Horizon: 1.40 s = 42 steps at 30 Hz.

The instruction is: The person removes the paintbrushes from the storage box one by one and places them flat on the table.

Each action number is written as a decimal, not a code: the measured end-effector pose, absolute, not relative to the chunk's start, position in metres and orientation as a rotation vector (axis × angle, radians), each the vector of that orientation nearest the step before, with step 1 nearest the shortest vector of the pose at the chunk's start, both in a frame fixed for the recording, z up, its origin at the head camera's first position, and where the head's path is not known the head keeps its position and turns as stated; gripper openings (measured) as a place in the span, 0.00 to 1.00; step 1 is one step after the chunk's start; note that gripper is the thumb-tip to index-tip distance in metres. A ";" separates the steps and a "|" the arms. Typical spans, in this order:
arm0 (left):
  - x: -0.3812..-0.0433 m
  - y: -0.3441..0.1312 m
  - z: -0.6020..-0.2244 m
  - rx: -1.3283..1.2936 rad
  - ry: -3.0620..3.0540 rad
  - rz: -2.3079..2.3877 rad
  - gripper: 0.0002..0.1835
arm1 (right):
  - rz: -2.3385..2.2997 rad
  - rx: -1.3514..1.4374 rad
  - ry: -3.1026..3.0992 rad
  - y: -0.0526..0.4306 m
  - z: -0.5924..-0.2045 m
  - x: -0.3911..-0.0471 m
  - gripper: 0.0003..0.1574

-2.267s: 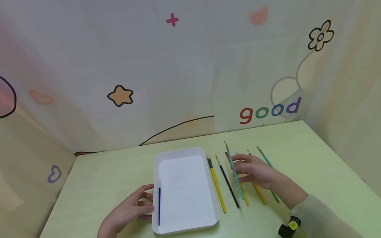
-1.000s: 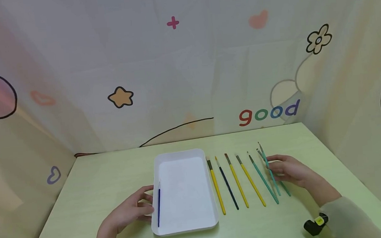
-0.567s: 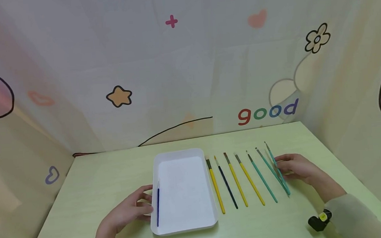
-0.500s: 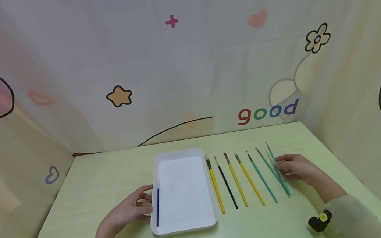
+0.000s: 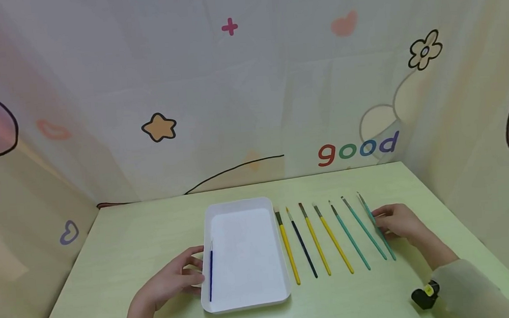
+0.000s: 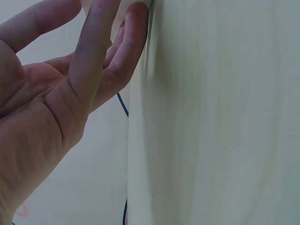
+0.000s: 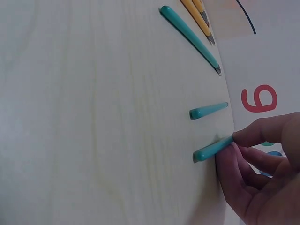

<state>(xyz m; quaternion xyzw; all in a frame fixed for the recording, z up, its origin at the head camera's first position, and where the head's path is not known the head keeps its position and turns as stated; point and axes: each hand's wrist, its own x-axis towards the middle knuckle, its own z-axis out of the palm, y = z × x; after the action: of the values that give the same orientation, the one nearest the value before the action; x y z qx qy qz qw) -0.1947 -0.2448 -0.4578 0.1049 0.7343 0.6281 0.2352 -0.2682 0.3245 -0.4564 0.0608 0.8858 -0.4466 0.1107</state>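
Note:
My right hand (image 5: pixel 401 222) pinches a teal paintbrush (image 7: pixel 211 151) between thumb and fingers at the right end of a row of paintbrushes. Its bristles point to the back wall. Just left of it lies another teal paintbrush (image 5: pixel 368 233), then a third teal paintbrush (image 5: pixel 352 241). My left hand (image 5: pixel 170 280) touches the left side of a white tray (image 5: pixel 248 258) with loosely bent fingers. In the left wrist view those fingertips meet the tray's outer wall. A thin blue paintbrush (image 5: pixel 211 275) lies inside the tray along its left wall.
Between tray and teal paintbrushes lie a thick yellow paintbrush (image 5: pixel 290 255), a black paintbrush (image 5: pixel 305 249) and two thinner yellow paintbrushes, roughly side by side. A light wooden table (image 5: pixel 148 225) carries everything. Behind it hangs a printed cloth (image 5: pixel 215 107).
My right hand has carried the teal paintbrush rightward over the row and lowered it beside the last one. Other paintbrushes have come into view. The left hand and tray stay put.

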 end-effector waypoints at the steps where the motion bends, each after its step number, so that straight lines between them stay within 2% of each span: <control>1: -0.195 -0.245 -0.458 0.289 2.016 1.723 0.37 | -1.299 0.181 2.622 0.324 -0.456 -0.268 0.24; 22: -0.194 -0.244 -0.458 0.283 2.020 1.730 0.38 | -1.115 0.159 2.847 0.324 -0.456 -0.262 0.19; 32: -0.195 -0.243 -0.457 0.273 2.027 1.716 0.38 | -1.280 0.136 2.821 0.317 -0.450 -0.259 0.22; 42: -0.194 -0.243 -0.457 0.261 2.042 1.712 0.38 | -1.512 0.051 2.607 0.279 -0.429 -0.257 0.25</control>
<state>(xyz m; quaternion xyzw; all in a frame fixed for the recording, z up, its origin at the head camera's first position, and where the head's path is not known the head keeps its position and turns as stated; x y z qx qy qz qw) -0.1939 -0.2430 -0.4571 0.0949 0.7422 0.6223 0.2300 -0.2568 0.2790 -0.4286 0.0170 0.8632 -0.5006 0.0637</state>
